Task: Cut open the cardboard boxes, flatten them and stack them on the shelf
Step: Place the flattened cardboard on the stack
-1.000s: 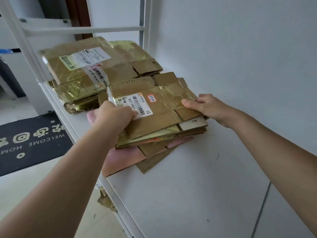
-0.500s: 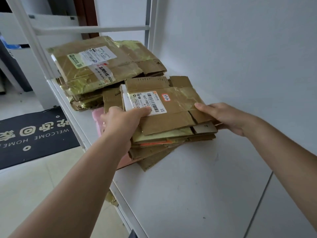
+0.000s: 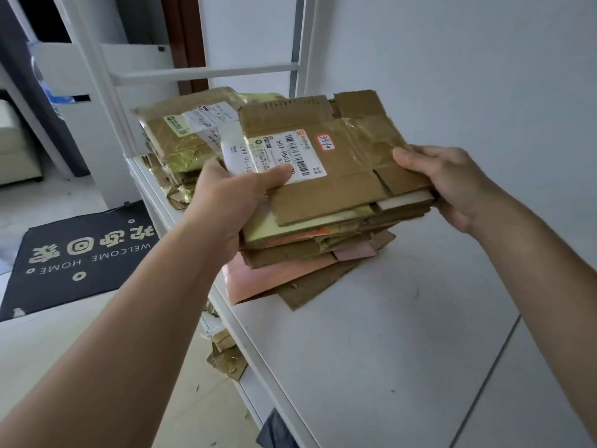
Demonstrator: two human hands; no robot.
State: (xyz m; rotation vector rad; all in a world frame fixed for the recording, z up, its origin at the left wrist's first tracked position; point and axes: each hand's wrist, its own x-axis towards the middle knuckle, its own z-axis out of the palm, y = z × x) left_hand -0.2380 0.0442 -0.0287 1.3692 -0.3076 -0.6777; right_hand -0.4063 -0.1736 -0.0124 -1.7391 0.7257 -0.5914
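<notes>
A stack of flattened cardboard boxes (image 3: 339, 189), brown with tape and a white barcode label on top, is held tilted above the white shelf (image 3: 371, 350). My left hand (image 3: 232, 195) grips its near-left edge, thumb on the label. My right hand (image 3: 452, 185) grips its right edge, thumb on top. Pink and brown flattened pieces (image 3: 274, 279) lie at the bottom, touching the shelf and overhanging its front edge. Behind, a second pile of flattened boxes (image 3: 181, 137) wrapped in shiny tape rests at the shelf's far left end.
A white wall (image 3: 468, 76) runs close along the right of the shelf. White shelf posts (image 3: 97, 76) and a crossbar stand at the far end. A dark welcome mat (image 3: 77, 253) lies on the floor at left. Cardboard scraps (image 3: 226, 354) lie below the shelf edge.
Both hands have lifted the upper part of the stack off the shelf and tilted it toward me. The grip on both edges has tightened.
</notes>
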